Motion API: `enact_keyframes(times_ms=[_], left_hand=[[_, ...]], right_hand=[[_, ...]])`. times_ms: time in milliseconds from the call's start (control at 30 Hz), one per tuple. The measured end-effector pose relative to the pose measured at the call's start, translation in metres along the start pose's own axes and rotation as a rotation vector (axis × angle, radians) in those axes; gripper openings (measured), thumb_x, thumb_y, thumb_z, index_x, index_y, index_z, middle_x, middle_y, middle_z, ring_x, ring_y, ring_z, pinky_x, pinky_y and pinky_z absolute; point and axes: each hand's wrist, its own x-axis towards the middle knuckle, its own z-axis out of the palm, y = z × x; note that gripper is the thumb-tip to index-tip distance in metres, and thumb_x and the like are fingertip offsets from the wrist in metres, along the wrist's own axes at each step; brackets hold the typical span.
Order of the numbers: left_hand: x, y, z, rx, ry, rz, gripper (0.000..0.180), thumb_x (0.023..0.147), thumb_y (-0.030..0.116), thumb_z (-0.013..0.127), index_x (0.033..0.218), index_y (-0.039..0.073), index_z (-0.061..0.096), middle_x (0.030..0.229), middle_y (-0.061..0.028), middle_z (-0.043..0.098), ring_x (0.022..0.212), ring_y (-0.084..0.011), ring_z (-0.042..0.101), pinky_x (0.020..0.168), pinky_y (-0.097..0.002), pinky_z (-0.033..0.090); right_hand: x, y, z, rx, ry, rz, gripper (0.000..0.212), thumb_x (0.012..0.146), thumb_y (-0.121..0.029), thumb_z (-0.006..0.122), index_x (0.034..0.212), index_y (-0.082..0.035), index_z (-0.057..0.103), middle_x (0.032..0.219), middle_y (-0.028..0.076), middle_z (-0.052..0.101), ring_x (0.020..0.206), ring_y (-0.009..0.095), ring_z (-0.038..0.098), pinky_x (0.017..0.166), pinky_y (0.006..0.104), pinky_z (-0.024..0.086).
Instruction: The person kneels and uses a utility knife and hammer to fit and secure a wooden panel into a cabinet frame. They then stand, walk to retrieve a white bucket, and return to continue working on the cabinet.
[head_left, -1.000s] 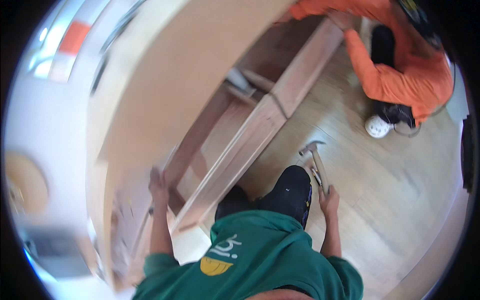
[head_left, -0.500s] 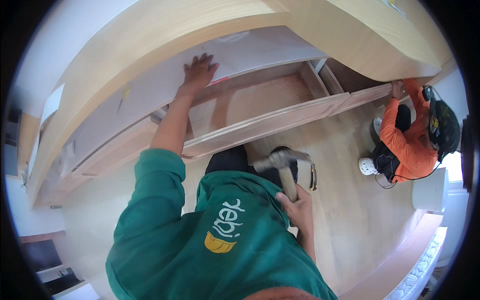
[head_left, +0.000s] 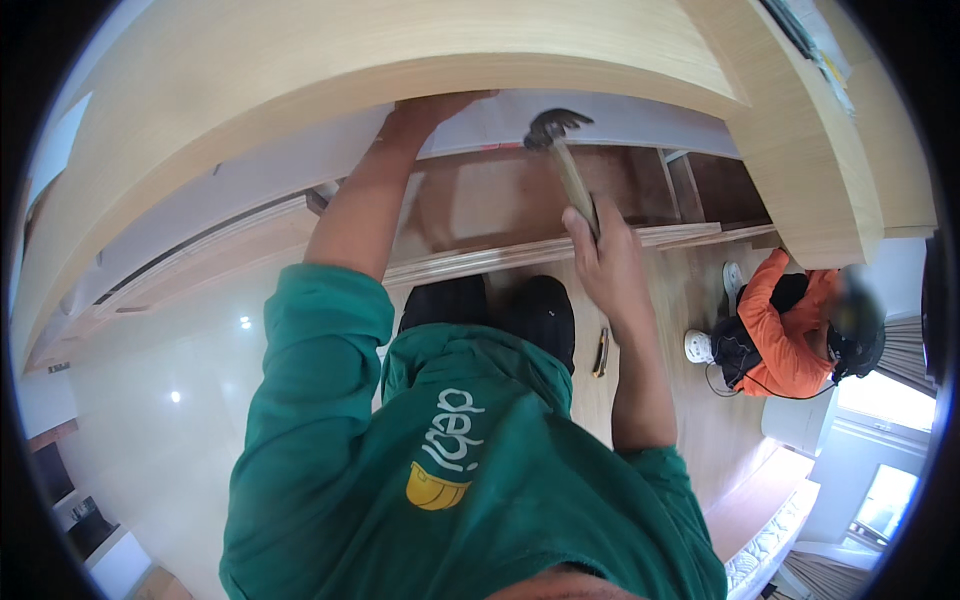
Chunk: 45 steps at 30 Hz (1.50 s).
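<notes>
My right hand (head_left: 612, 265) is closed around the wooden handle of a claw hammer (head_left: 572, 180). The dark hammer head is raised near the back of an open wooden drawer (head_left: 480, 262). My left hand (head_left: 430, 112) reaches to the pale bed-side panel (head_left: 640, 120) behind the drawer. Its thumb is stretched out, while the other fingers are mostly hidden behind a curved light-wood edge (head_left: 400, 85); I see nothing held in it. A small red mark (head_left: 503, 146) shows on the panel's lower edge, between my two hands.
A co-worker in an orange top (head_left: 780, 325) crouches at the right, beside the cabinet. On the wood floor (head_left: 200, 340) lies a utility knife (head_left: 600, 353), right of my knees. A light-wood panel (head_left: 810, 150) overhangs at the upper right. A mattress (head_left: 770, 550) lies at the lower right.
My right hand has raised the hammer from near my lap to over the drawer. My left hand has gone farther under the wood edge. My view has shifted.
</notes>
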Motion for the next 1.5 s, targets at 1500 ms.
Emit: enact_keyframes(times_ms=[1500], left_hand=[[-0.023, -0.026, 0.002, 0.274, 0.153, 0.247, 0.043, 0.09, 0.038, 0.062, 0.125, 0.012, 0.06, 0.127, -0.0123, 0.059, 0.118, -0.0313, 0.054, 0.098, -0.0461, 0.042]], right_hand=[[0.02, 0.014, 0.059, -0.071, -0.001, -0.036, 0.027, 0.094, -0.024, 0.057, 0.097, 0.003, 0.052, 0.076, 0.029, 0.058, 0.077, 0.049, 0.058, 0.066, 0.051, 0.044]])
